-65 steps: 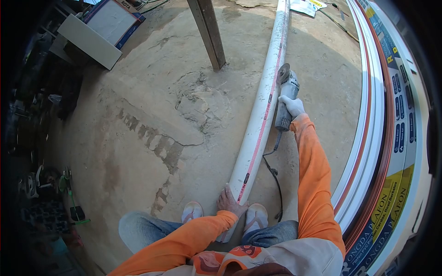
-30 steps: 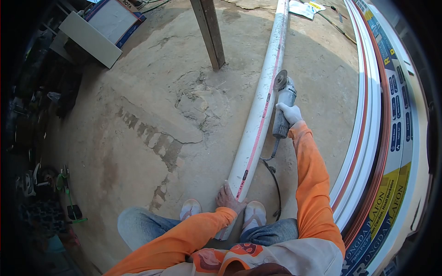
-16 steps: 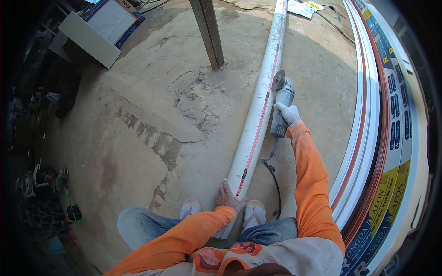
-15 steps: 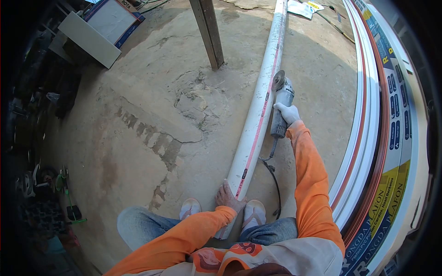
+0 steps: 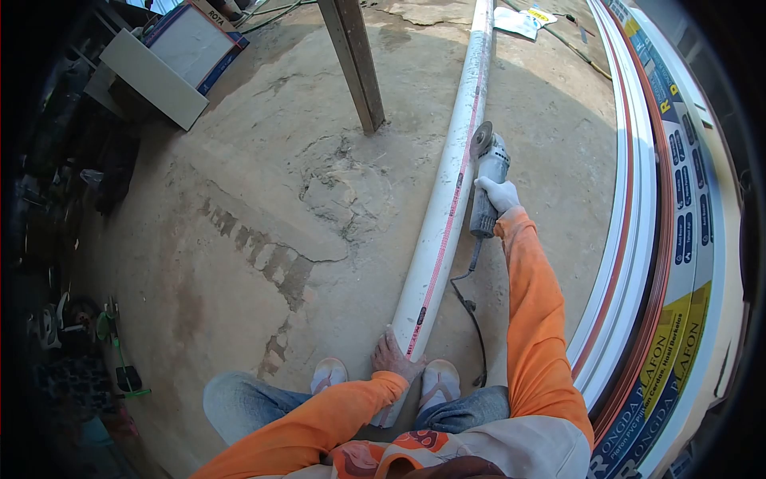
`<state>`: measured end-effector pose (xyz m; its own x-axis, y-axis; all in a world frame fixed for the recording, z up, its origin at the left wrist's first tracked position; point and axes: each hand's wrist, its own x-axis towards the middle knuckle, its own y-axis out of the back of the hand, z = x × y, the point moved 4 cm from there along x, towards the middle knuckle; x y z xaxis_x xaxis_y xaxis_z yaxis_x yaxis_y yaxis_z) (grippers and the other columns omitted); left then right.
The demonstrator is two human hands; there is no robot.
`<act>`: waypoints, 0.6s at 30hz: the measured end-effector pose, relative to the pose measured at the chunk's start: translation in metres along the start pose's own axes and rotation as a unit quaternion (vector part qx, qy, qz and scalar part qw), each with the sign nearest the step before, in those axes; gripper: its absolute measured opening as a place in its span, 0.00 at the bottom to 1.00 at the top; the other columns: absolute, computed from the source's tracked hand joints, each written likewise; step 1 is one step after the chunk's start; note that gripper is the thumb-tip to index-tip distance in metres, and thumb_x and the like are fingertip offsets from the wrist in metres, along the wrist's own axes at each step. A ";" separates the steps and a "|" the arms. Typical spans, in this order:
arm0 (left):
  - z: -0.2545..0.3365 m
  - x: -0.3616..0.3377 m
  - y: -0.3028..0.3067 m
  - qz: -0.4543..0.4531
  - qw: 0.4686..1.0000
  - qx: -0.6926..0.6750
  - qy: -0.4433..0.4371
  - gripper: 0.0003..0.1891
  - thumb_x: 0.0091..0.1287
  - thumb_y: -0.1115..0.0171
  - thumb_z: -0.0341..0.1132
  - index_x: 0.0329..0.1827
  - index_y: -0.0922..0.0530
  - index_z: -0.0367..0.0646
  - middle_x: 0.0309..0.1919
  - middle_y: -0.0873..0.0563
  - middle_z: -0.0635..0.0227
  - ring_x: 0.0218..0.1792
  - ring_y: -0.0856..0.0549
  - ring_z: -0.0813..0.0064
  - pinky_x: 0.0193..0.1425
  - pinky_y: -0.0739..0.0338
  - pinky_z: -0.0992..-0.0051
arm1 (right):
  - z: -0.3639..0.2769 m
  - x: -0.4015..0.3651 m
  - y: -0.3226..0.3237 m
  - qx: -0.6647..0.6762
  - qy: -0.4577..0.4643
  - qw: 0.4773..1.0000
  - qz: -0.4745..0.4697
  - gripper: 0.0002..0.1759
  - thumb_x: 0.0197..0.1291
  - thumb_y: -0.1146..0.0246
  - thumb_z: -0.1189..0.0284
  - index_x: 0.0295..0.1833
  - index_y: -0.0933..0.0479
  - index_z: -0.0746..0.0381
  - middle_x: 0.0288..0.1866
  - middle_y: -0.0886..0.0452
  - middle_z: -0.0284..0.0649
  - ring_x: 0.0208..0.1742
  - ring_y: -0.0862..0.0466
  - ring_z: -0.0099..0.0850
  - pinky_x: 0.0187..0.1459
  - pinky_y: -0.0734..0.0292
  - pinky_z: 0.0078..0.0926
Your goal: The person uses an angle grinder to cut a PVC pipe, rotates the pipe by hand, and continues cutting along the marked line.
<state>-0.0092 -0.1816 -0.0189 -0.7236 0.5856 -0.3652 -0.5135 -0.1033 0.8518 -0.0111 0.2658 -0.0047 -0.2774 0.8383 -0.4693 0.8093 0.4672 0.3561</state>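
Observation:
A long white pipe (image 5: 440,215) with a red printed line lies on the ground, running from between my feet to the far edge of the view. My bare left hand (image 5: 394,354) is wrapped over its near end. Farther along, my right hand (image 5: 498,195), in a white glove, grips the body of a grey angle grinder (image 5: 491,164). The grinder's disc (image 5: 482,139) overlaps the pipe's right side in this view. Its dark cord (image 5: 471,306) trails back over the floor toward my right leg.
Long white and brown panels (image 5: 630,199) and a printed Plafon carton (image 5: 690,239) line the right side. A wooden post (image 5: 357,72) stands ahead, left of the pipe. Boards and boxes (image 5: 155,80) lean at the far left, with clutter along the left edge.
The view has tilted slightly, so floor and pipe appear lower. The grinder in my right hand has shifted a little farther along the pipe. My left hand keeps its place on the pipe.

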 end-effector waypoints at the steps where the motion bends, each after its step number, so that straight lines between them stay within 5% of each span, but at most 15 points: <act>1: 0.000 0.001 -0.001 -0.003 1.000 0.001 0.000 0.57 0.39 0.26 0.52 0.72 0.48 0.42 0.59 0.32 0.49 0.60 0.29 0.48 0.62 0.35 0.50 | -0.004 -0.003 0.001 -0.014 0.004 1.000 -0.005 0.41 0.38 0.29 0.53 0.48 0.24 0.80 0.45 0.17 0.54 0.44 0.15 0.39 0.44 0.22 0.32; 14: 0.000 0.000 -0.002 0.039 0.999 0.012 -0.034 0.58 0.40 0.26 0.52 0.72 0.50 0.40 0.55 0.31 0.45 0.54 0.27 0.45 0.57 0.32 0.49 | 0.000 0.024 -0.004 -0.015 0.002 1.000 0.011 0.42 0.39 0.30 0.53 0.50 0.25 0.79 0.46 0.18 0.55 0.45 0.15 0.40 0.45 0.22 0.32; 18: 0.001 0.000 -0.001 0.042 0.998 0.011 -0.036 0.57 0.40 0.26 0.51 0.72 0.49 0.40 0.55 0.30 0.44 0.55 0.27 0.44 0.57 0.32 0.48 | -0.007 0.033 -0.002 0.000 0.014 0.999 0.032 0.38 0.40 0.28 0.55 0.48 0.24 0.79 0.41 0.17 0.49 0.37 0.15 0.34 0.38 0.22 0.30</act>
<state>-0.0081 -0.1812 -0.0192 -0.7286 0.6314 -0.2655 -0.4415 -0.1367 0.8868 -0.0256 0.2946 -0.0158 -0.2396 0.8736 -0.4236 0.8261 0.4126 0.3837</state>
